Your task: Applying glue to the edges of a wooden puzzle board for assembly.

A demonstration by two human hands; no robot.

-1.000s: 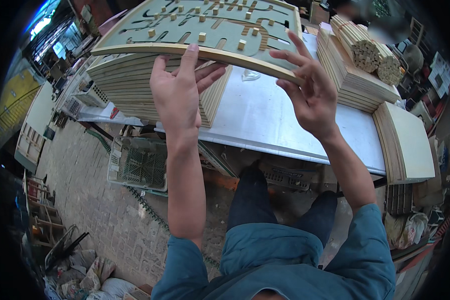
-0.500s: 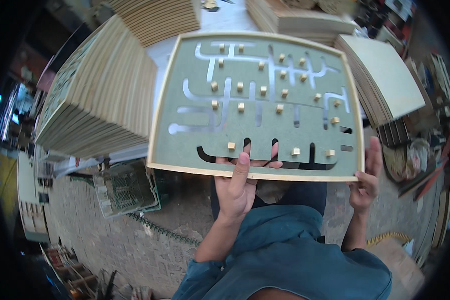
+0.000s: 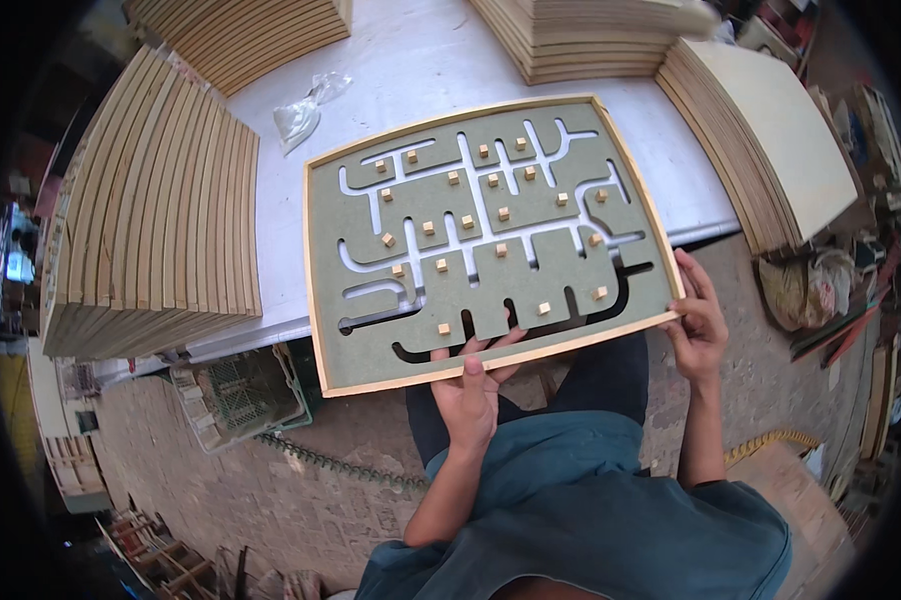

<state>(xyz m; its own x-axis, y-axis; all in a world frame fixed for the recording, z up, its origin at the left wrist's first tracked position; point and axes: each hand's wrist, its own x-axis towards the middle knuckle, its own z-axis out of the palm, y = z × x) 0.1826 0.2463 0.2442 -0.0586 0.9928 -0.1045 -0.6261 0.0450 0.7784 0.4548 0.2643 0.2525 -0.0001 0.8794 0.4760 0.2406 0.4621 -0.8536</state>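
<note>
A framed wooden board (image 3: 531,270) with a grey-green face, cut-through branching slots and several small wooden blocks is held up in front of me. It is tilted, its lower left corner nearer me, and its upper part overlaps the white table. My left hand (image 3: 468,400) grips the lower edge, thumb on the front and fingers behind, partly seen through the slots. At the lower right corner, my right hand (image 3: 698,325) pinches the pale wooden frame between thumb and fingers.
Tall stacks of similar framed boards stand at the left (image 3: 161,200), back left (image 3: 246,40), back right (image 3: 591,40) and right (image 3: 751,150) of the white table (image 3: 411,60). A clear plastic bag (image 3: 306,110) lies on it. Below left, a crate (image 3: 241,395) rests on the brick floor.
The board has turned counter-clockwise and tipped, so its right side is now higher and more of the table shows behind it. Both hands keep their hold on it.
</note>
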